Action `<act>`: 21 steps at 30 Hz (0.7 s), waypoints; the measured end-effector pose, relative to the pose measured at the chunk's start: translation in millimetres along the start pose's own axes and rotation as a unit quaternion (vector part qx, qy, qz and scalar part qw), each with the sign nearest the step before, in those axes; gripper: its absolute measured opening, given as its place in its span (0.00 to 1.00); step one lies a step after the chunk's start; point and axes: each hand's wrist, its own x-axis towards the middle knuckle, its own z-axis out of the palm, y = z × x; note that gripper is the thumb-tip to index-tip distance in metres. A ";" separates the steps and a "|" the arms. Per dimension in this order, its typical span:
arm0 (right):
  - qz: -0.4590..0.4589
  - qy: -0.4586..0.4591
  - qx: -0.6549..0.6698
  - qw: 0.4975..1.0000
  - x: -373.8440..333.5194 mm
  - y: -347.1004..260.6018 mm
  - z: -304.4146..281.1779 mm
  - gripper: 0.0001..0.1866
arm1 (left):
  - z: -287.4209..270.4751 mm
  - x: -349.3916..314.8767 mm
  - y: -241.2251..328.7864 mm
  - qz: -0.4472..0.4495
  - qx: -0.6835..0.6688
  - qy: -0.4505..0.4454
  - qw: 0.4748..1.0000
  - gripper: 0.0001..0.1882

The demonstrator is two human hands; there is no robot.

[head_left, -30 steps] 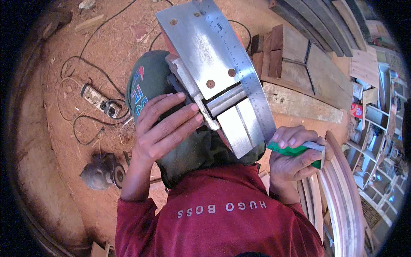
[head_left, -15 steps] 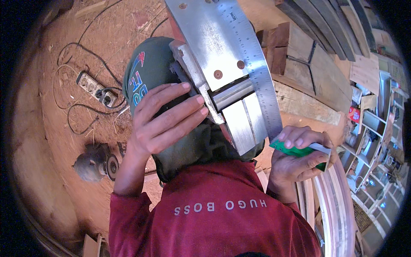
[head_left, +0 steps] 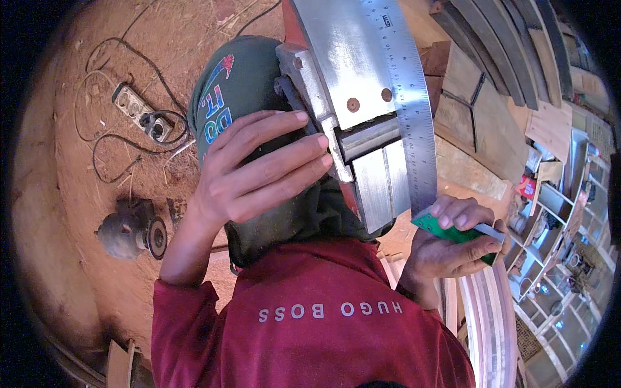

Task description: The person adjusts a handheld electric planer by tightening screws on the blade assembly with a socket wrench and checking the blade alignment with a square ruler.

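An upturned electric hand planer (head_left: 339, 61) lies over my lap, its steel sole and cutter drum (head_left: 370, 140) facing up and a red edge showing. My left hand (head_left: 249, 174) is at its left side, fingers stretched out and the tips against the grey metal edge; the thumb is hidden. My right hand (head_left: 430, 257) grips the green handle (head_left: 453, 235) of a steel square. The square's marked blade (head_left: 419, 132) runs along the right side of the sole. Beneath the planer shows dark green cloth (head_left: 242, 64) with printed lettering.
On the dusty ground at left lie a white power strip (head_left: 134, 107) with cables and a grinder (head_left: 129, 234) with a wheel. Wooden boards (head_left: 475, 129) and dark planks stand at upper right. Shelves (head_left: 563, 207) with small items fill the far right. Long strips of wood (head_left: 488, 323) lie at lower right.
The planer, the square's blade and my left hand have shifted right in the picture. My right hand moved only slightly right, still gripping the square. The background slid a little left.
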 end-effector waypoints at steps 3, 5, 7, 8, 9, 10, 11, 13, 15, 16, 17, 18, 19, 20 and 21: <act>0.003 0.003 -0.010 1.000 0.7 -3.6 3.4 0.17 | 0.1 -0.7 0.6 -0.008 -0.013 0.003 1.000 0.16; 0.009 0.011 -0.017 1.000 1.3 -2.9 2.0 0.18 | 0.0 -0.6 -0.4 -0.005 -0.012 0.005 1.000 0.16; 0.013 -0.021 0.012 1.000 1.8 0.7 -3.8 0.21 | 0.3 -0.7 -1.2 -0.002 -0.011 0.007 1.000 0.16; 0.015 -0.032 0.021 0.999 2.0 1.3 -5.1 0.22 | 0.8 -0.7 -1.5 0.001 -0.009 0.008 1.000 0.16; 0.021 -0.026 0.014 0.999 2.1 0.5 -5.2 0.24 | 1.2 -0.6 -1.7 0.005 -0.007 0.010 1.000 0.16; 0.024 -0.024 0.010 0.999 2.3 -0.1 -3.2 0.25 | 1.2 -0.4 -2.0 0.004 -0.007 0.010 1.000 0.16; 0.027 -0.021 0.007 0.999 2.6 -0.7 -1.3 0.26 | 0.7 0.2 -2.2 0.006 -0.008 0.010 1.000 0.16; 0.000 0.029 0.031 0.999 2.4 -1.0 5.5 0.27 | 0.4 0.8 -2.4 0.007 -0.009 0.009 1.000 0.15; -0.001 0.014 0.025 1.000 1.8 1.2 -0.9 0.26 | 0.4 -0.5 -2.8 0.006 -0.011 0.008 1.000 0.15; 0.006 -0.016 0.010 1.000 1.5 2.1 -4.5 0.25 | 0.3 -1.1 -2.9 0.006 -0.011 0.008 1.000 0.15; 0.006 -0.016 0.009 1.000 1.0 1.6 -3.8 0.25 | 0.3 -0.8 -3.0 0.007 -0.010 0.007 1.000 0.15; 0.008 0.000 0.009 1.000 0.1 1.2 -2.4 0.25 | 0.4 -0.4 -3.0 0.008 -0.010 0.005 1.000 0.15; 0.010 0.016 0.009 1.000 -0.3 0.8 -1.7 0.26 | 0.9 -0.1 -3.2 0.009 -0.011 0.006 1.000 0.15; 0.010 0.015 0.009 1.000 -0.1 1.4 -1.5 0.26 | 1.0 -0.7 -3.2 0.009 -0.009 0.007 1.000 0.15; -0.012 -0.008 0.017 1.000 0.1 2.6 -1.4 0.21 | 1.0 -1.1 -3.1 0.010 -0.007 0.008 1.000 0.15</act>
